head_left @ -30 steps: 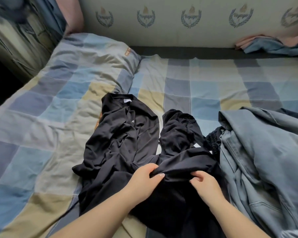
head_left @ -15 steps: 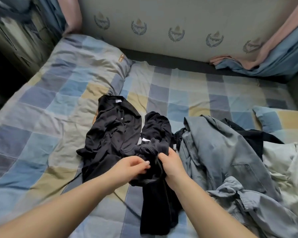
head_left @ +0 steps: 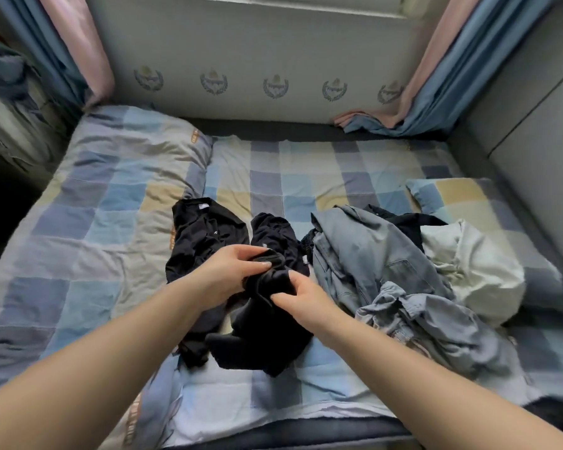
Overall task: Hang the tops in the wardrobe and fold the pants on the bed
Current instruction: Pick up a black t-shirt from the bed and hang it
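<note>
— What's the room like?
— Checked blue, grey and yellow bed (head_left: 117, 228) against a pale wall (head_left: 241, 60), with pink-and-blue curtains (head_left: 442, 79) at both corners and a pillow (head_left: 462, 196) on the right.
— And the hands?
— Left hand (head_left: 228, 271) and right hand (head_left: 303, 297), close together, both grip bunched black pants (head_left: 260, 332) mid-bed. A black top (head_left: 202, 235) lies just behind; a grey-blue clothes pile (head_left: 387, 264) sits right.

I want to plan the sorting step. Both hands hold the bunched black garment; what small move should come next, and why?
Probably lift it and shake it open. The left hand and right hand grip the black garment while it is crumpled, so top or pants cannot yet be told. Another black top lies beside it.
</note>
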